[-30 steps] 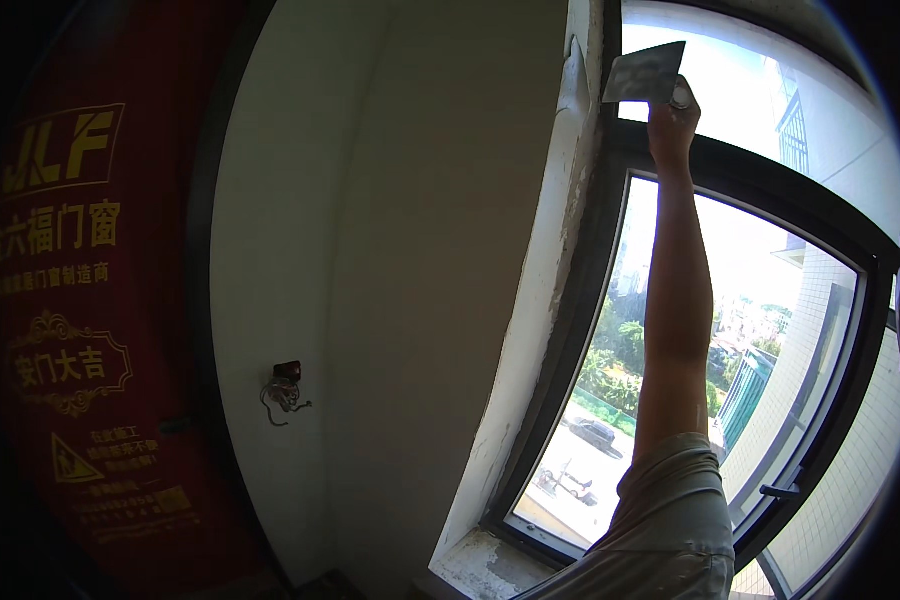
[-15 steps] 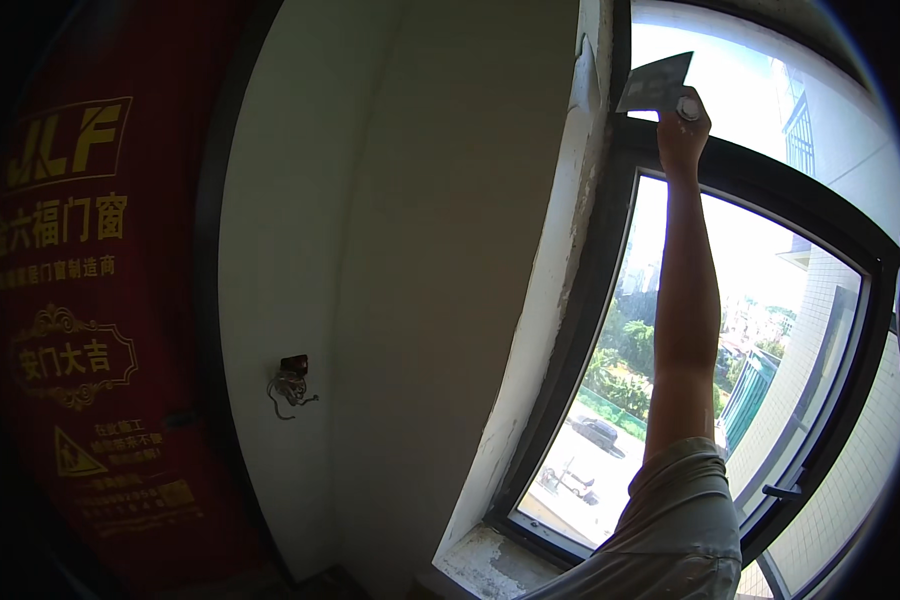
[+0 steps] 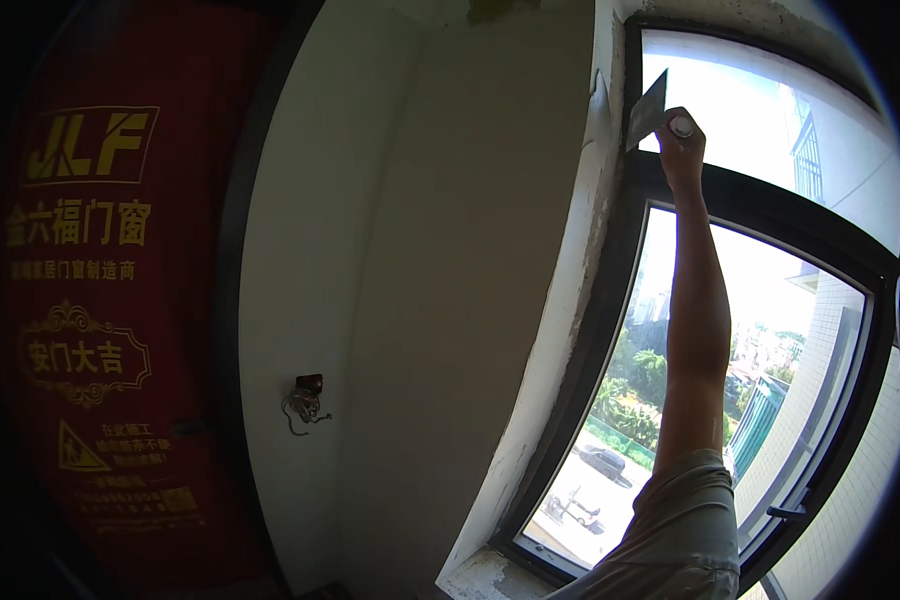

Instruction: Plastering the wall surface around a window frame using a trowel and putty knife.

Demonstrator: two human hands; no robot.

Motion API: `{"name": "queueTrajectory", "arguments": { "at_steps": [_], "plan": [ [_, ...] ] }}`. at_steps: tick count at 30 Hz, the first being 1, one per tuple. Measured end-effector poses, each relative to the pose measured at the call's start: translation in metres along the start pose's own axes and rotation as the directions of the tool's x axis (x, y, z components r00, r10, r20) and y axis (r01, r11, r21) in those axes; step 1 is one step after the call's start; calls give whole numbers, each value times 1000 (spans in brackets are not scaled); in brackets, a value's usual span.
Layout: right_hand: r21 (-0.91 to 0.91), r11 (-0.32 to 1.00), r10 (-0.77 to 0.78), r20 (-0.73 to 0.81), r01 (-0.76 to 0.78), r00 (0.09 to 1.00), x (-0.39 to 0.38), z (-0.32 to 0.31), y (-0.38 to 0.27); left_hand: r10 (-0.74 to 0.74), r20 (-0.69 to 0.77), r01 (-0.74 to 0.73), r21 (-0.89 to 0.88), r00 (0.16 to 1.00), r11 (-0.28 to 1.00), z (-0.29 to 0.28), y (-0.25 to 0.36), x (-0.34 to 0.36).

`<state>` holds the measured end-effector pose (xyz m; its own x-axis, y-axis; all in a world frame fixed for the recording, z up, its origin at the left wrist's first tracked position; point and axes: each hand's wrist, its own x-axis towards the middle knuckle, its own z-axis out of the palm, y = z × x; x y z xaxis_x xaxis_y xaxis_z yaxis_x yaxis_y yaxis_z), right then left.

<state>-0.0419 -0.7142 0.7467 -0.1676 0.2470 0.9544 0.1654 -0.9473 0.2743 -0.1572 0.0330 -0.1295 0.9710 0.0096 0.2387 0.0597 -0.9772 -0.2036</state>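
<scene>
the right hand (image 3: 683, 160) is holding a broad-bladed scraper (image 3: 649, 115) high before the upper window pane (image 3: 740, 110), its fingers wrapping round the handle, whose pale round end is facing the camera. the fist is probably closing so fully because a raised arm is needing a secure hold. the blade is standing steeply, nearly edge-on, perhaps to suit the corner where frame and plaster are meeting; whether it is touching the dark window frame (image 3: 765, 205) i cannot tell. the left hand is not showing, so i cannot tell how its fingers are. the blade is looking thin, flat and metallic. beside the smooth frame, the pale plaster reveal (image 3: 562, 290) is flaking raggedly; on the matte wall (image 3: 450, 250), loose wires (image 3: 305, 408) are curling from a recess.
</scene>
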Motion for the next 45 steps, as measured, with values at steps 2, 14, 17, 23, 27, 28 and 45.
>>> {"name": "queueTrajectory", "arguments": {
  "at_steps": [2,14,17,23,27,28,45],
  "plan": [
    [-1,1000,-11,33,11,999,-17,23,-13,199,-700,-85,194,686,977,64,-14,8],
    [87,996,-22,20,20,1000,-21,12,1,188,-800,-80,173,570,982,77,-7,14],
    [28,999,-23,2,23,1000,-50,23,-13,161,-752,-78,145,639,986,65,-7,2],
    [286,956,-42,-94,67,995,-51,-9,-25,0,-96,-6,-59,995,998,20,7,-8],
    [223,974,-28,-9,30,1000,-45,-3,-23,3,-91,-7,-37,996,999,21,11,-13],
    [133,991,-15,44,9,999,-44,1,-22,0,-89,-3,-31,996,1000,21,11,-15],
    [212,977,25,-33,-18,999,-75,-8,-4,-75,-93,77,17,993,997,35,10,-8]
  ]
}}
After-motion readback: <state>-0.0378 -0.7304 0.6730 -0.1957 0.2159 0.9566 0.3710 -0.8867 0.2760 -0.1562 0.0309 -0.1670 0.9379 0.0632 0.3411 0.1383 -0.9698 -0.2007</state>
